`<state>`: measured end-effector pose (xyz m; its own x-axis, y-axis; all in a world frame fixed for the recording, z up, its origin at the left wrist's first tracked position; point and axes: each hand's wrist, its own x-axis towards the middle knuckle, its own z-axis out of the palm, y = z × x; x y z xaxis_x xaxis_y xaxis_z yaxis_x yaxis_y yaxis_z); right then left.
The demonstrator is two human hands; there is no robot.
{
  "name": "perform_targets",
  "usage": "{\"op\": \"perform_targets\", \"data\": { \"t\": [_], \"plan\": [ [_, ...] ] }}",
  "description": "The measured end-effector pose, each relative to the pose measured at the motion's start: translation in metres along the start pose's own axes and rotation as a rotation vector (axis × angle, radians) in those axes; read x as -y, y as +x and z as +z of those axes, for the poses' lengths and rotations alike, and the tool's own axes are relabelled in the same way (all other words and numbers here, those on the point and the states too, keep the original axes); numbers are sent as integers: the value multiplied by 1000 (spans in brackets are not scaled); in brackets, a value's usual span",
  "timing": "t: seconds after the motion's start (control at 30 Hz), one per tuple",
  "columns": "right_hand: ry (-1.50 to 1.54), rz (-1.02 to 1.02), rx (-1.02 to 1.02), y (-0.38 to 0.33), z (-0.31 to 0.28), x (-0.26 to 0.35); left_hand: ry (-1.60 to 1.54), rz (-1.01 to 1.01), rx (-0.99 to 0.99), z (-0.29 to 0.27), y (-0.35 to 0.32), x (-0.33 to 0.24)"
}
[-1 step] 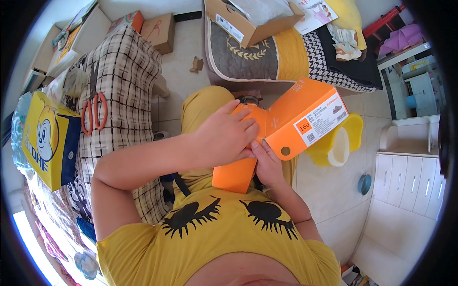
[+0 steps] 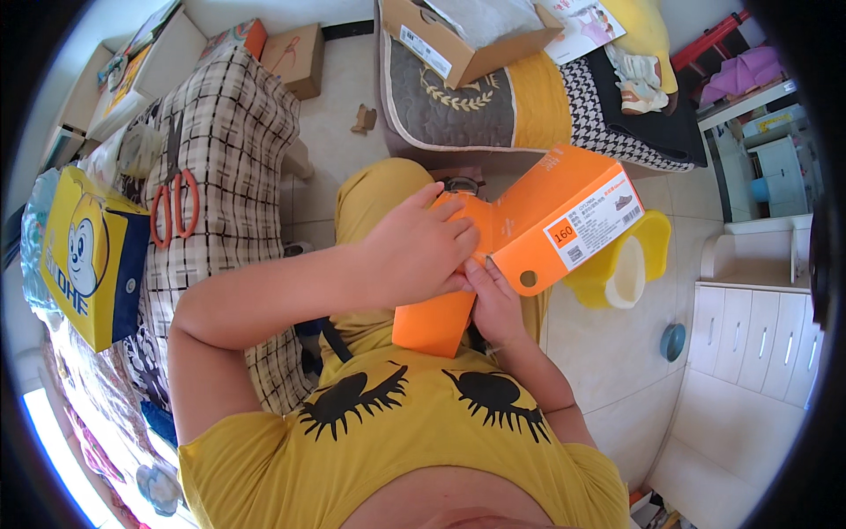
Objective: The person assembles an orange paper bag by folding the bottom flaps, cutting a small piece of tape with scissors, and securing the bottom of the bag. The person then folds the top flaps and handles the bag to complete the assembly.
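Note:
An orange cardboard shoebox (image 2: 551, 196) lies over my lap, partly unfolded, with a white label on its right side panel and a round hole near the lower corner. Across its left part reaches my left hand (image 2: 419, 247), fingers curled and pressed onto the cardboard. Just below, my right hand (image 2: 496, 304) pinches the edge of the box, its thumb pointing up beside the left fingertips. An orange flap hangs below both hands toward my yellow shirt. What lies under my left palm is hidden.
Scissors with red handles (image 2: 174, 207) and a yellow-blue box (image 2: 123, 264) rest on the checked cloth to the left. Ahead, a cushioned seat (image 2: 538, 101) carries an open brown carton (image 2: 485, 57) and sneakers (image 2: 641, 84). A yellow plastic item (image 2: 650, 242) stands on the floor at right.

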<state>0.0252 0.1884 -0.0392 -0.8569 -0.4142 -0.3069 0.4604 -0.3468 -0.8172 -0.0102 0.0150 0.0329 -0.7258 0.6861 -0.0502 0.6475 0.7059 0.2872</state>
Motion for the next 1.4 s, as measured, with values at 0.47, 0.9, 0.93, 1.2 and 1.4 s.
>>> {"op": "perform_targets", "data": {
  "t": [0.47,0.9,0.93,1.2,1.4],
  "plan": [
    [181,-35,-3,8,6,11,-1310,-222,-515,55,-43,23],
    [200,70,102,12,5,7,-1304,-268,-686,69,-34,13],
    [200,63,98,12,5,6,-1312,-271,-692,69,-33,12],
    [231,70,100,10,5,5,-1389,-340,-800,74,-23,5],
    [238,41,112,10,2,6,-1289,-242,-808,70,-23,-4]
  ]
}}
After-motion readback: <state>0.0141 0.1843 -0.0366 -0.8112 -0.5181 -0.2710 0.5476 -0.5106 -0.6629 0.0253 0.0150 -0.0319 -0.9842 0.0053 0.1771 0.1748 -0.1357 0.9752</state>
